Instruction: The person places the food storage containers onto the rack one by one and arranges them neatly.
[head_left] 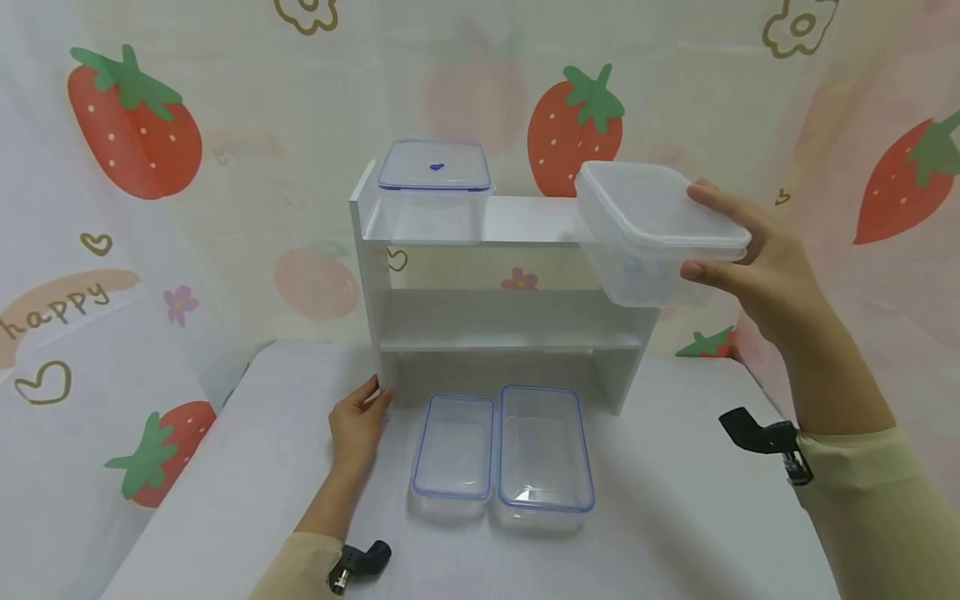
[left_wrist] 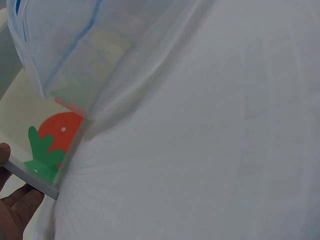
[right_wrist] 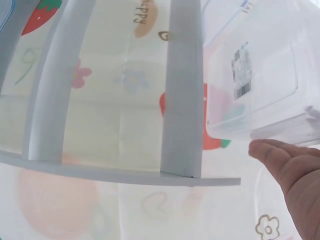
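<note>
1. Currently, at 2 o'clock from the shelf (head_left: 510, 321), my right hand (head_left: 767, 271) pinches the white-lidded box (head_left: 652, 225).
2. My left hand (head_left: 356, 432) pinches the shelf at 8 o'clock.
3. At 6 o'clock stand 2 blue-rimmed boxes (head_left: 543, 450).

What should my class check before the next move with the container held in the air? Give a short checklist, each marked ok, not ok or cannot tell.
1. Right hand grips the white-lidded container: ok.
2. Left hand grips the shelf low on its left side: ok.
3. Blue-lidded container sits at the top board's left end, leaving bare board to its right: ok.
4. Held container set down on the shelf: not ok; it is in the hand.
5. Held container's lid sealed all round: cannot tell; the hand covers part.
</note>
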